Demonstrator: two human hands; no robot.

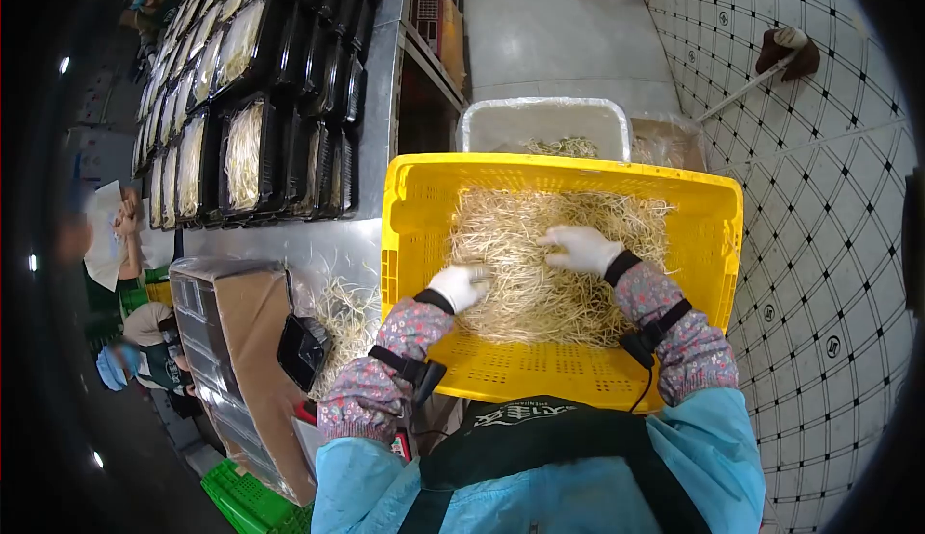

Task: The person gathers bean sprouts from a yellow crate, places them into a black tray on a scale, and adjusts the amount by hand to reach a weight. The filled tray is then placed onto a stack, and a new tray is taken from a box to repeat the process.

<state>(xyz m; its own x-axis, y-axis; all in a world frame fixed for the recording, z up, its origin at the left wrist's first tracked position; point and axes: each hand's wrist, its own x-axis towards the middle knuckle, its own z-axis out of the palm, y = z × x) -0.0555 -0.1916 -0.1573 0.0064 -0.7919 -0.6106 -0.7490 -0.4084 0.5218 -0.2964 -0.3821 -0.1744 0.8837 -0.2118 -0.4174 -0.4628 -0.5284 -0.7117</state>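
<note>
A yellow plastic crate (564, 170) in front of me holds a broad heap of bean sprouts (540, 283), pale with thin stems. My left hand (461, 287), in a white glove, rests at the left edge of the heap with its fingers stretched toward the sprouts. My right hand (582, 249), also gloved in white, lies over the upper middle of the heap, fingers apart and touching the sprouts. Neither hand visibly lifts a bunch. Its fingertips aside, the right hand shows fully.
Black trays of sprouts (246, 153) stand stacked on the metal table (332, 245) at left. Nearer are loose sprouts (349, 327), an empty black tray (303, 351) and a cardboard box (255, 341). Behind the crate sits a lined white tub (544, 115). Co-workers (154, 351) are at far left.
</note>
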